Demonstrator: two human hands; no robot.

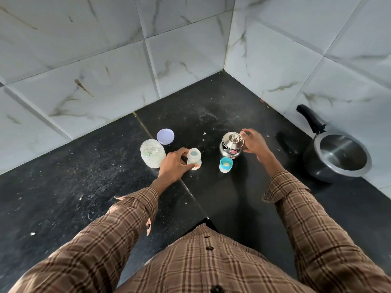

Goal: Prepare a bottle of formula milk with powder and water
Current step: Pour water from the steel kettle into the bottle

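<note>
The left hand [172, 166] is gripping the open bottle [194, 159], the right hand [254, 143] is curling round the steel pot [231, 147]; pouring slowly should be avoiding spills.

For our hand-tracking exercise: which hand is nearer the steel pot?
The right hand is nearer, touching the steel pot on its right side. The left hand holds the baby bottle, left of the pot.

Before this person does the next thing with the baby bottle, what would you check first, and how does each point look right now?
1. Baby bottle upright, mouth uncovered: ok.
2. Left hand steadying the bottle: ok.
3. Right hand at the steel pot: ok; firm grip: cannot tell.
4. Steel pot's lid on: ok.
5. Blue-ringed bottle cap off, beside the bottle: ok.
6. Water or powder in the bottle: cannot tell.
</note>
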